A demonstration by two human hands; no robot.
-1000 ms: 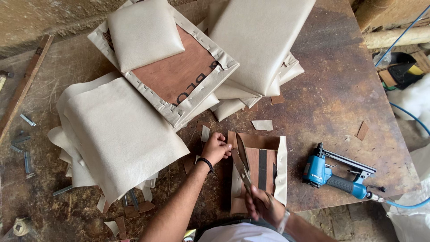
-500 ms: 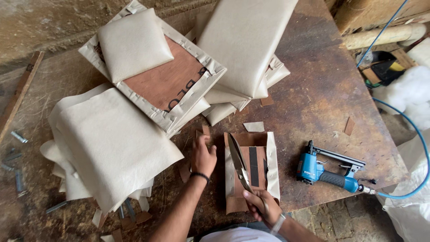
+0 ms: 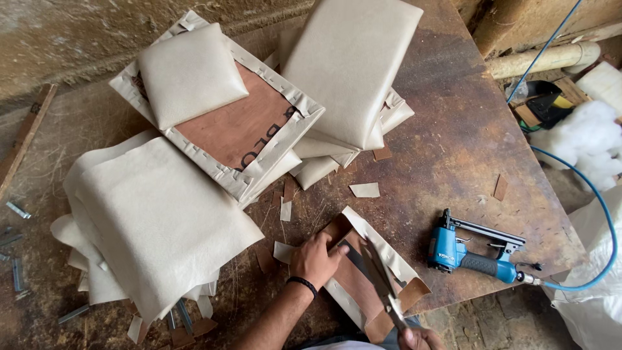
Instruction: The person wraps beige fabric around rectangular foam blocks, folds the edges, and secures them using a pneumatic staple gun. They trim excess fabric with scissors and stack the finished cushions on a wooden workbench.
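Left hand [image 3: 315,259] lies flat, fingers pressed together, holding down a small board panel [image 3: 363,275] at the near table edge; no pinch, just a palm-down press on its upper left corner. Right hand [image 3: 420,338] sits low at the frame bottom, grip closed round the handles of long metal scissors [image 3: 379,279], blades pointing up and away from the grip, lying over the panel's middle. Cannot tell if the blades are cutting anything.

The panel is brown wood, rectangular, tilted, wrapped in cream leatherette with loose flaps folded round its edges. It lies directly under both grips.

Right of the right grip, just beside the panel: a blue staple gun [image 3: 476,254], hard plastic and metal, with a thin blue hose [image 3: 593,214] curling off the table edge.

Left of the left grip: a slack heap of cream sheets [image 3: 155,220], soft and matte, drooping over the edge. Beyond the grips: stacked cushions [image 3: 353,65], smooth, padded, squarish, one turned over with its brown board back [image 3: 240,126] and stapled border showing.

The table [image 3: 466,142] is rusty brown, rough and stained, strewn with small offcuts [image 3: 365,190] of cream and brown. White stuffing [image 3: 586,139] lies far right, off the table.
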